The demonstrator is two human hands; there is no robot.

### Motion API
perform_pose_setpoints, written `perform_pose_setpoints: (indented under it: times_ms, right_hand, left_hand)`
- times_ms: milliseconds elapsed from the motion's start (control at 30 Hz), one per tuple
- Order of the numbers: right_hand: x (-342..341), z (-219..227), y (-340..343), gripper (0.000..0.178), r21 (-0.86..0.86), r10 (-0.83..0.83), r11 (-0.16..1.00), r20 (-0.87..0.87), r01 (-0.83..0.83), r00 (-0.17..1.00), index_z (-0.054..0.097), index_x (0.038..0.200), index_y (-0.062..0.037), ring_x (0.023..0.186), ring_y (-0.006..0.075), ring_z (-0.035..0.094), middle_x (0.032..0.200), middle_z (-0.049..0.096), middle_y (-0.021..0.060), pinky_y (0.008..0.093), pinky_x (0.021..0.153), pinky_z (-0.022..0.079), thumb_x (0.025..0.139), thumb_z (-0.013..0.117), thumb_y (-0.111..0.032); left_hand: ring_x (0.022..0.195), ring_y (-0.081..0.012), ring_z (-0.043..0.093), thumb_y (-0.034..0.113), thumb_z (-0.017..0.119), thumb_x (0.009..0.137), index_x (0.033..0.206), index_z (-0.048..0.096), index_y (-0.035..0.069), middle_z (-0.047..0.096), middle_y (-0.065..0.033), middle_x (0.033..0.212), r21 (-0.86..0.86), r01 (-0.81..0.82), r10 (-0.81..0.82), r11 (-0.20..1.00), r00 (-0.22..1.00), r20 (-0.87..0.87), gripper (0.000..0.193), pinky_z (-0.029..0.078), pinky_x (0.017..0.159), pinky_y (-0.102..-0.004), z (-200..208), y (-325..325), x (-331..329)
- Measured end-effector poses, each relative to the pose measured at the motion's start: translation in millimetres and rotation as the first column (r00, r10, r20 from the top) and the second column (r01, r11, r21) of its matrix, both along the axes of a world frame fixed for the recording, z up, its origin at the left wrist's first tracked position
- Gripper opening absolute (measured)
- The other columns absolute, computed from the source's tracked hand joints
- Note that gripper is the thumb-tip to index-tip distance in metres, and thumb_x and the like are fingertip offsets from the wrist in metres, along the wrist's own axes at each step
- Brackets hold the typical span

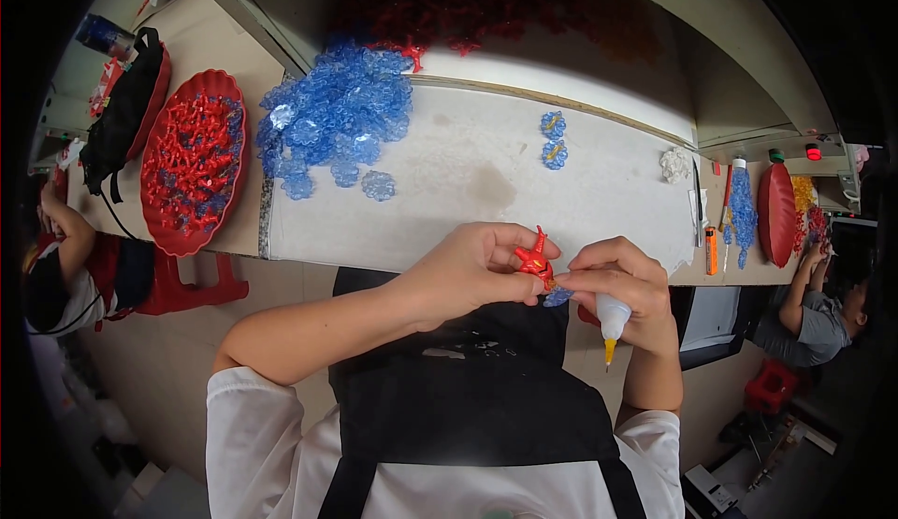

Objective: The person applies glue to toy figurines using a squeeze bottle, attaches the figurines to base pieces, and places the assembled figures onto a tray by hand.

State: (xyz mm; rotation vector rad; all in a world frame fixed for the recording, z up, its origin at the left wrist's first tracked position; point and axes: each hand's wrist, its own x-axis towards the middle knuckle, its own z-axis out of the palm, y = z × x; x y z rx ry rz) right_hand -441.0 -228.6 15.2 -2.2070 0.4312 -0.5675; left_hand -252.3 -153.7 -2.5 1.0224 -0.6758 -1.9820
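Between the thumb and fingers of my left hand point(463, 274) is a small shiny red figurine point(534, 261), held just past the table's near edge. My right hand point(636, 285) grips a white squeeze bottle point(613, 315) with a yellow tip and fine nozzle pointing down toward me. Its thumb and forefinger also reach to a clear blue piece point(557, 296) at the figurine's lower end. Whether the two parts touch is partly hidden by the fingers. Farther up the table lie two clear blue pieces point(554, 154) with yellow bits on them.
A heap of clear blue pieces point(337, 112) lies at the table's far left. Beyond it stands a scalloped red tray point(178, 242) of red figurines. A crumpled white tissue point(675, 165) and an orange stick-like object point(711, 251) lie right. A shelf overhangs the back; other people sit either side.
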Motion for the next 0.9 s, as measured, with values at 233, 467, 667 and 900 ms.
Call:
perform_pose_setpoints:
  times_ms: [233,467,667,900]
  right_hand:
    - [3.0,-1.5,1.0,0.024,-0.038,-0.008,0.999,-0.022,0.007,1.0,0.065,0.084,-0.0039,0.066,0.0159,0.056,0.078,0.055,0.0081,0.0241,0.053,0.044,0.06,0.068,-0.001]
    - [5.0,-3.5,0.3,0.027,-0.041,0.069,0.997,-0.07,-0.072,0.995,0.063,0.085,-0.0025,0.067,0.0182,0.057,0.08,0.054,0.0089,0.0248,0.053,0.046,0.06,0.064,0.007]
    - [5.3,-5.4,7.7,0.028,0.002,0.034,0.999,-0.079,-0.034,0.996,0.064,0.084,-0.0027,0.066,0.0194,0.057,0.082,0.052,0.0097,0.026,0.056,0.046,0.058,0.063,0.008]
    - [25.3,-5.7,9.8,0.031,-0.004,0.082,0.997,-0.061,-0.082,0.995,0.064,0.082,-0.0029,0.065,0.0189,0.057,0.082,0.051,0.01,0.0261,0.055,0.046,0.055,0.064,0.011]
  left_hand:
    - [0.07,-0.0102,0.055,0.001,0.057,0.073,0.105,0.051,-0.005,0.059,-0.0092,0.082,0.025,-0.037,0.037,0.999,0.999,0.032,0.033,0.044,0.067,-0.0212,-0.3,-0.4,0.0]
    - [0.073,-0.0114,0.056,0.001,0.055,0.075,0.102,0.051,-0.004,0.059,-0.0085,0.084,0.019,-0.101,0.102,0.995,0.992,-0.068,0.028,0.046,0.067,-0.0223,-13.8,12.1,-3.4]
    - [0.074,-0.0111,0.055,-0.002,0.054,0.074,0.105,0.049,-0.005,0.058,-0.008,0.083,-0.034,-0.084,0.079,0.996,0.99,-0.118,0.031,0.045,0.068,-0.0222,-27.7,14.0,-7.0]
    - [0.072,-0.0094,0.055,-0.003,0.054,0.072,0.104,0.049,-0.005,0.057,-0.0067,0.081,-0.103,-0.16,0.145,0.982,0.979,-0.145,0.032,0.044,0.067,-0.0211,-26.2,27.1,7.5]
